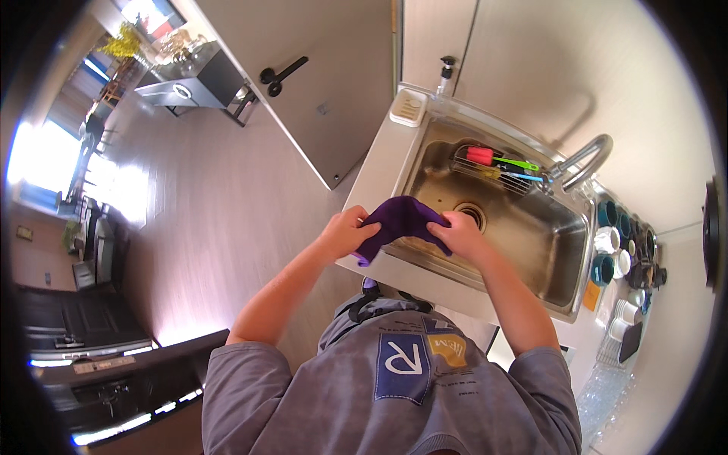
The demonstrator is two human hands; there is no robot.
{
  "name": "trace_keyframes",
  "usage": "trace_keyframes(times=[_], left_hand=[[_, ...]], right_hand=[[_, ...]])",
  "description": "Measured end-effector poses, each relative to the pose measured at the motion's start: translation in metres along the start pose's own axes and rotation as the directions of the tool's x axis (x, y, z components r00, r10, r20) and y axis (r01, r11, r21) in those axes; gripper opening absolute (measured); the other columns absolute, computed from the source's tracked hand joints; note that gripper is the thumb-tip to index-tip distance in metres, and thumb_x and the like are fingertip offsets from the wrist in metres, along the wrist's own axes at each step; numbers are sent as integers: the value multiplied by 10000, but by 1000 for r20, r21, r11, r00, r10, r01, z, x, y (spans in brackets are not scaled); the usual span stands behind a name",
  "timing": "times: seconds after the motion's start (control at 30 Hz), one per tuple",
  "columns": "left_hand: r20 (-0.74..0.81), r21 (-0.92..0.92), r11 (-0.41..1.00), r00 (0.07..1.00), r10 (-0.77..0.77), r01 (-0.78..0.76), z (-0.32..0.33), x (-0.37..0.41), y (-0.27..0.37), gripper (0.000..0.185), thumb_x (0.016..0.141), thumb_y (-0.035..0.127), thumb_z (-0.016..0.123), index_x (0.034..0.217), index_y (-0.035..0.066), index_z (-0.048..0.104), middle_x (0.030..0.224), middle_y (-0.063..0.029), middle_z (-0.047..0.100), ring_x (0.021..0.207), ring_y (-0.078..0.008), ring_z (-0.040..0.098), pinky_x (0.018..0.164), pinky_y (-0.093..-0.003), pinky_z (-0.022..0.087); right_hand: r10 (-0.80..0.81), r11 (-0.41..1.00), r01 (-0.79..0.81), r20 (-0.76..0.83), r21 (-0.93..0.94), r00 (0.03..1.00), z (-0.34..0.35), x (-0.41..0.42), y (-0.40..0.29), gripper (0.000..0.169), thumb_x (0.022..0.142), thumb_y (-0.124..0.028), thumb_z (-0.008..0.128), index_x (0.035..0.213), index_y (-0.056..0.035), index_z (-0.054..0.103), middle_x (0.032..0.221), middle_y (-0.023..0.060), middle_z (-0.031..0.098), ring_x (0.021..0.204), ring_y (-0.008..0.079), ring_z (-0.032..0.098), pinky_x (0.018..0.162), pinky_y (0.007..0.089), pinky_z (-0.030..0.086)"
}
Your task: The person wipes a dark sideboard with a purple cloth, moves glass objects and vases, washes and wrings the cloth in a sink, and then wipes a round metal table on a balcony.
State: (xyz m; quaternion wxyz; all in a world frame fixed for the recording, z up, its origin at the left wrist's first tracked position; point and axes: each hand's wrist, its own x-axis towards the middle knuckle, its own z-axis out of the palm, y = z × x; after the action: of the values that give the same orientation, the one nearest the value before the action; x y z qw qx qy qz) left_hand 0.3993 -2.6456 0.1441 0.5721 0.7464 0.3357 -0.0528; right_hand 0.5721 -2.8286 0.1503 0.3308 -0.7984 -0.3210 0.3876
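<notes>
A dark purple cloth [402, 219] is stretched between my two hands, above the near left edge of a stainless steel sink [512, 250]. My left hand [348, 230] pinches its left end, where a lighter purple corner hangs down. My right hand [458, 232] grips the other end, close to the sink's drain. The cloth sags over at both sides and arches up in the middle. In the sink, a wire rack [463, 165] against the back wall holds a red-headed brush with a green handle [515, 164] and other brushes.
A curved chrome faucet [591, 149] rises behind the sink. At the back left corner are a white soap dish [408, 108] and a pump bottle [446, 74]. Several cups [607, 239] line the counter on the right, near an orange sponge [591, 296]. A door [330, 79] stands at the left.
</notes>
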Motion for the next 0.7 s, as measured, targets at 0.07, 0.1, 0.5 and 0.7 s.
trace_keyframes(times=[0.07, 0.1, 0.5, 0.7], left_hand=[[77, -183, 982, 996, -35, 49, 24, 9, -4, 276, 863, 269, 618, 992, 44, 521, 833, -66, 616, 699, -153, 598, 590, -305, 506], [122, -330, 937, 990, -77, 114, 36, 8, 4, 279, 866, 266, 616, 999, 44, 512, 863, -72, 612, 730, -150, 598, 605, -303, 508], [417, -431, 872, 908, -36, 233, 147, 3, 37, 242, 864, 87, 577, 1082, 26, 493, 991, -89, 611, 858, -151, 621, 731, -286, 519], [686, -295, 955, 699, 201, 15, 252, -3, 58, 247, 821, 20, 611, 1038, 51, 497, 977, -60, 599, 907, -119, 587, 814, -283, 473]], right_hand=[[-68, 998, 69, -124, -1, 990, 11, -11, -6, 320, 778, -298, 604, 870, 8, 629, 738, 166, 638, 690, 245, 627, 643, 352, 470], [-96, 992, 110, -184, 67, 978, 19, -18, -8, 325, 773, -279, 610, 914, 13, 618, 769, 174, 632, 745, 276, 621, 685, 365, 471], [-53, 893, 255, -477, 370, 877, 17, -115, 107, 548, 816, -328, 635, 1227, -5, 471, 1079, 168, 561, 947, 236, 576, 779, 316, 476], [524, 102, 118, -154, 988, 838, 25, -176, 179, 714, 859, -449, 562, 1416, -184, 201, 1219, 75, 470, 1073, 217, 476, 871, 334, 399]])
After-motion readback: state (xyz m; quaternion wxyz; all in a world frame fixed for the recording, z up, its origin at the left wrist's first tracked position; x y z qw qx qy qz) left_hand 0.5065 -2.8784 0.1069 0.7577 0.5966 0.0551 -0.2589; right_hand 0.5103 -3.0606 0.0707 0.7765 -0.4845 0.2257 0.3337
